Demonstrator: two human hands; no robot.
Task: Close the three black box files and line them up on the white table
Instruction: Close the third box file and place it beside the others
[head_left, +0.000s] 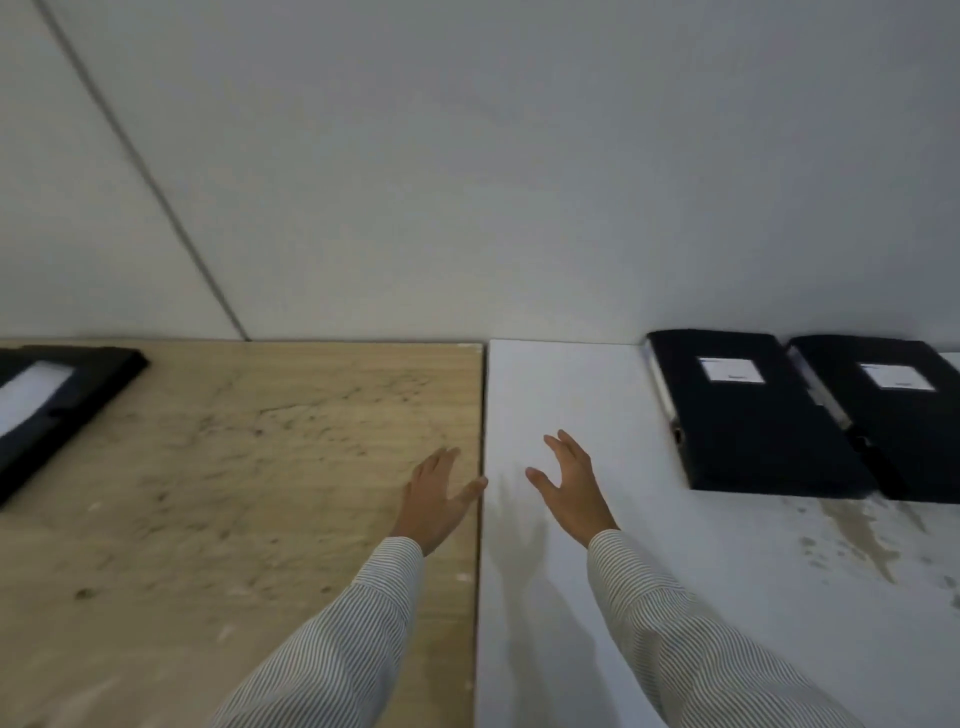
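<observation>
1. Two closed black box files with white labels, the nearer (753, 410) and the farther (893, 415), lie flat side by side on the white surface (571, 395), almost touching, well to the right of the seam (482, 415) where that surface meets a pale wooden surface (260, 441).
2. A third black box file (57, 400) lies open on the wooden surface, well to the left of the seam; white contents show inside it, and it is partly cut off by the frame edge.
3. Judged progress: two files closed and aligned; the third remains to be closed, carried across the seam and set in line.
4. The left hand (436, 499) hovers just left of the seam, the right hand (571, 488) just right of it; both are released, fingers spread, grasping nothing.
5. The open file lies far from both hands, nearer the left one.
</observation>
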